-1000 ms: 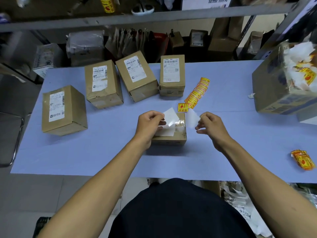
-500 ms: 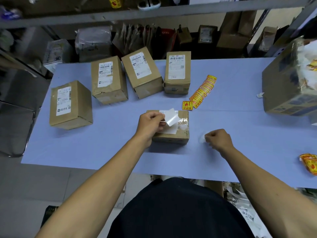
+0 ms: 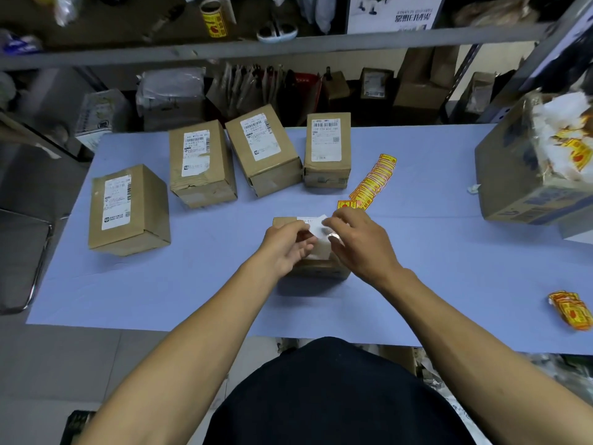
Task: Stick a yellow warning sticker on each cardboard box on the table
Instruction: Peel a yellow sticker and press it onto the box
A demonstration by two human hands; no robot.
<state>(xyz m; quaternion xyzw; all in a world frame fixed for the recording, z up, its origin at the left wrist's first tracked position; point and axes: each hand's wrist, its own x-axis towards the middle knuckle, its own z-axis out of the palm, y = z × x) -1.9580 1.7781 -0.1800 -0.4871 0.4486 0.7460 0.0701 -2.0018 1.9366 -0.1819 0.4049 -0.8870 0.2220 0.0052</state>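
Head view: both hands' fingers (image 3: 330, 223) pinching a white sticker slip (image 3: 316, 227) over small brown cardboard box (image 3: 321, 268).

Small box (image 3: 316, 268) at centre mostly hidden under left hand (image 3: 285, 248) and right hand (image 3: 362, 245); its label text unreadable. White slip (image 3: 317, 228) between fingers, sticker face not visible. Big carton (image 3: 519, 181) at 3 o'clock cut by frame edge. Shelf items at 12 o'clock blurred.

Both forearms reach forward, left hand (image 3: 286, 248) and right hand (image 3: 359, 244) meeting fingertip to fingertip, fingers curled in a pinching grip.
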